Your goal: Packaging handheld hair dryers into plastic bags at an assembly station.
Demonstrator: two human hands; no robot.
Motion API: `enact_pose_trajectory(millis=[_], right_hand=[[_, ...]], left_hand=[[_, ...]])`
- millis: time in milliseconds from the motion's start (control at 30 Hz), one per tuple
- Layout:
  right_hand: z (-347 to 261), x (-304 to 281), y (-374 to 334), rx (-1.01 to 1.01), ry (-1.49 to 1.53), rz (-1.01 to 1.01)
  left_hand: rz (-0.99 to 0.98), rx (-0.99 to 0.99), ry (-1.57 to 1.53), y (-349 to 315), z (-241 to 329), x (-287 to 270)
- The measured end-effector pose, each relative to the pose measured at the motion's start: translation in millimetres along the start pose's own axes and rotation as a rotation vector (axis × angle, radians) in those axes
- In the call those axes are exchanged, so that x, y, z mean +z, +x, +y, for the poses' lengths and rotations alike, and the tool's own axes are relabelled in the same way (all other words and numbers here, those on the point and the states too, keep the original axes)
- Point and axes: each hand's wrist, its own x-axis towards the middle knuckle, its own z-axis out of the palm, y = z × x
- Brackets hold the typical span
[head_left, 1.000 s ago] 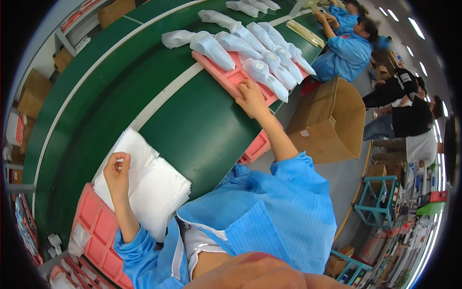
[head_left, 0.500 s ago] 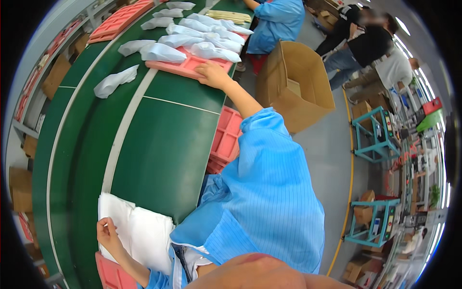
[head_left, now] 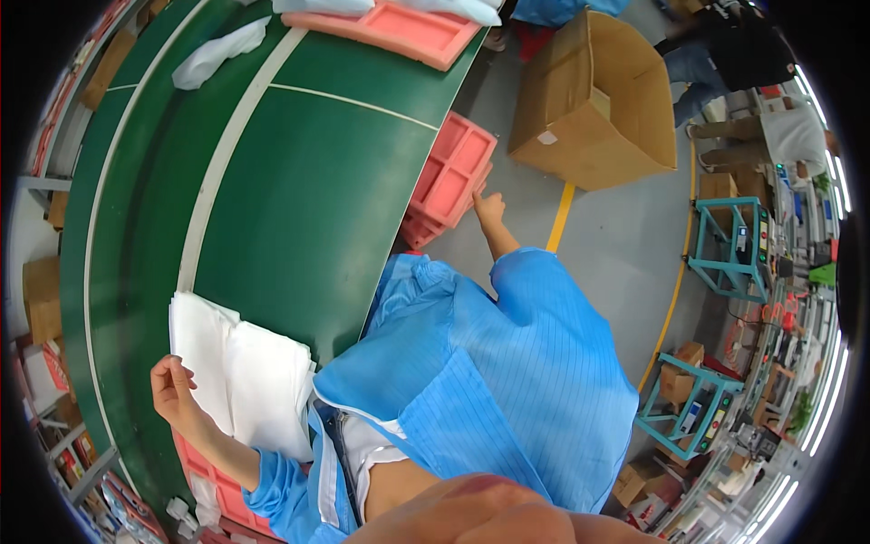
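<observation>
My right hand [head_left: 490, 211] reaches down past the table's right edge and grips the side of a pink compartment tray [head_left: 450, 170], the top one of a stack below table height. Part of that stack is hidden by the table and my sleeve. On the left, my left hand [head_left: 172, 388] hovers by the outer edge of some white sheets [head_left: 267, 381], its fingers curled in toward the thumb with nothing visible in them. The thin white sheets lie in two flat piles side by side. Beneath them, another pink tray [head_left: 217, 480] shows partly.
At the far end of the green table [head_left: 299, 199] sits a pink tray [head_left: 399, 32] bearing white wrapped items. One wrapped item [head_left: 220, 56] lies alone on the left. An open cardboard box [head_left: 580, 109] stands on the floor at right, with teal-framed carts [head_left: 728, 245] beyond.
My right hand has left the far tray of wrapped items and come down to the pink stack beside the table. The view has shifted nearer; my left hand stays by the sheets.
</observation>
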Motion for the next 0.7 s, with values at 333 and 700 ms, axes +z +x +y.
enact_pose_trajectory(millis=[333, 700], right_hand=[[111.5, 186.1, 114.7, 0.026, 0.207, -0.537], [141.2, 195.0, 168.3, -0.520, -0.250, -0.068]], left_hand=[[0.002, -0.065, 0.100, 19.4, -4.2, 30.2], [-0.001, -0.064, 0.091, 20.1, 7.9, 41.1]])
